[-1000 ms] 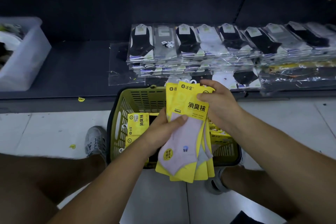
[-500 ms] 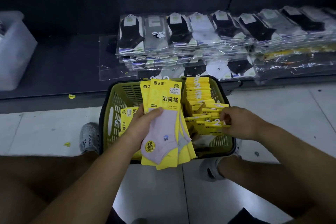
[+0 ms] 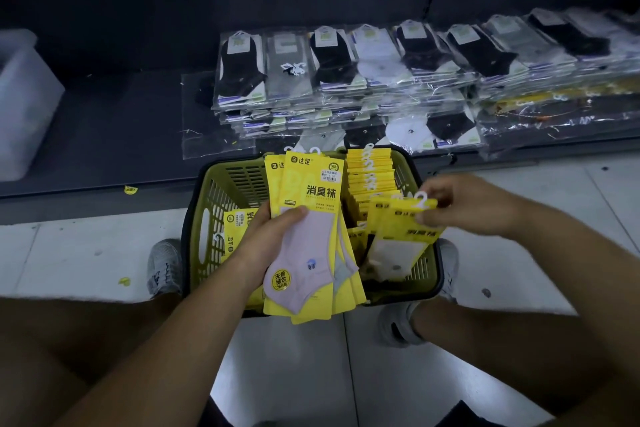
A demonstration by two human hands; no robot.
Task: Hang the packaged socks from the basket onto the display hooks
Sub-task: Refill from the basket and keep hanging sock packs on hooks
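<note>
Dark shelf carrying stacks of clear-wrapped socks; before it, on the tiled floor, the green basket stands between the person's feet. Along its right half a row of packets stands on edge. The left hand holds a bundle of yellow packets upright over the basket's middle, thumb across the front sock and fingers clamped behind. The right hand, the nearer to the row, pinches a single packet at its top edge, fingers closed beside the white hanger hook. The packet's long axis runs from the fingers down and leftward, its sock end over the basket's right side. The bundle lies just to its left, apart, so joining the two would likely need a short leftward carry. Half a second earlier the right hand was down among the row with nothing lifted; the bundle has kept its place. No display hooks are in view.
</note>
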